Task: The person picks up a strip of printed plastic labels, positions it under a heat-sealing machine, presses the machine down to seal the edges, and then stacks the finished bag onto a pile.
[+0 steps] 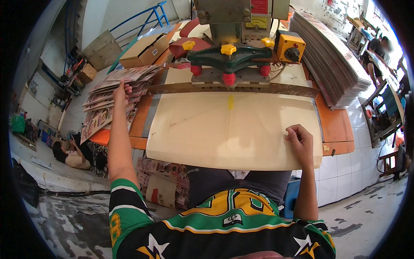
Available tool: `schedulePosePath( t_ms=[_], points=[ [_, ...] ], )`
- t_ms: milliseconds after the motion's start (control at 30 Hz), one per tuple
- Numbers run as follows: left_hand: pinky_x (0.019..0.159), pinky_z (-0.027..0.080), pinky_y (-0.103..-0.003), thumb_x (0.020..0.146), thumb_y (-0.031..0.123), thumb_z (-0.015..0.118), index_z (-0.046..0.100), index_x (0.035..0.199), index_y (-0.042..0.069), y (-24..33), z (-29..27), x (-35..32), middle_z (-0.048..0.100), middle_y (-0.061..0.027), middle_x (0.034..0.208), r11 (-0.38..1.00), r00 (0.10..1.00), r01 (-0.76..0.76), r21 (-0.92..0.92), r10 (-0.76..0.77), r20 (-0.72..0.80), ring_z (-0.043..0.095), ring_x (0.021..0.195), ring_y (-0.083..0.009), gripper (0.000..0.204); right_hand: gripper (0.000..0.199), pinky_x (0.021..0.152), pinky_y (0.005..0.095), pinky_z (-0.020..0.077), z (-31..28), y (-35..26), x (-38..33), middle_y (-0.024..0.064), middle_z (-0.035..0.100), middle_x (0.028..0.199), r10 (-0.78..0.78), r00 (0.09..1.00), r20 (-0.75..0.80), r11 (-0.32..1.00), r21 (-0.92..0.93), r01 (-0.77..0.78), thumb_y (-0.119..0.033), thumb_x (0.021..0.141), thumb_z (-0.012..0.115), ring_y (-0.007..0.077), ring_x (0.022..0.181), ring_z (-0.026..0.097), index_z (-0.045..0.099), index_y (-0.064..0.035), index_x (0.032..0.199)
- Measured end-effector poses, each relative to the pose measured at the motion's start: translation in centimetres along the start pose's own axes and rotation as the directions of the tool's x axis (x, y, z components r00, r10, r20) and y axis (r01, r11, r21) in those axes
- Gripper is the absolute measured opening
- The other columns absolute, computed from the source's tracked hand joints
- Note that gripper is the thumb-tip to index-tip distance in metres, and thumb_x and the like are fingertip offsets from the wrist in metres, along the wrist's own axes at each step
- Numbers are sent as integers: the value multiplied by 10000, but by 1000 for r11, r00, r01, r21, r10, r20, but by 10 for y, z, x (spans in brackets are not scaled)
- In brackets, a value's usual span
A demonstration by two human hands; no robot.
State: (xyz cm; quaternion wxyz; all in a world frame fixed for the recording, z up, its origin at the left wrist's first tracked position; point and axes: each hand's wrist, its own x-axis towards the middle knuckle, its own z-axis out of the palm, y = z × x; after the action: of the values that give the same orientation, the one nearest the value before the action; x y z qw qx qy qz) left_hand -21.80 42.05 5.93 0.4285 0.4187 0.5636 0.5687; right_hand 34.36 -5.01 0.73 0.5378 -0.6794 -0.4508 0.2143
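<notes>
At the left, my left hand (122,91) is at the edge of a messy stack of printed sheets (99,117), its fingers curled on an upper printed sheet (131,74). My right hand (299,140) is over the right part of a wide cream board (202,129), fingers curled in and thumb against them, with nothing visible in it. The board lies across the orange table in front of me, its near edge overhanging my lap. A long metal blade strip (284,90) runs along its far side, below the green press head (230,58) with yellow knobs.
A yellow control box (290,46) with a black dial sits right of the press. A tall stack of flat sheets (330,60) stands at the right. An open cardboard carton (144,49) is at the back left. People are farther off on both sides.
</notes>
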Motion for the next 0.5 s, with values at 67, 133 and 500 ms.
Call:
schedulePosePath(
  t_ms=[67,133,500],
  points=[
    [411,342,-205,980,445,672,655,929,61,-2,-3,1,697,-38,741,999,999,-21,-41,23,49,621,555,-93,388,188,700,266,524,1,-1,0,65,692,789,1,1000,2,1000,-2,-1,-133,992,632,120,753,679,673,49,971],
    [414,340,-200,989,428,663,652,940,68,-2,-1,-3,694,-26,739,997,993,-42,-72,49,106,629,565,-91,363,188,698,266,522,0,-3,0,64,691,788,2,1000,-1,1000,-13,-2,-134,992,632,118,749,675,673,48,970],
    [426,333,-198,1013,374,641,656,963,63,5,28,-26,693,-13,742,997,991,-72,-13,73,110,636,575,-80,315,182,683,254,510,0,-2,-2,52,677,778,-4,1000,-15,1000,-11,4,-134,992,631,106,735,657,672,42,973]
  ],
)
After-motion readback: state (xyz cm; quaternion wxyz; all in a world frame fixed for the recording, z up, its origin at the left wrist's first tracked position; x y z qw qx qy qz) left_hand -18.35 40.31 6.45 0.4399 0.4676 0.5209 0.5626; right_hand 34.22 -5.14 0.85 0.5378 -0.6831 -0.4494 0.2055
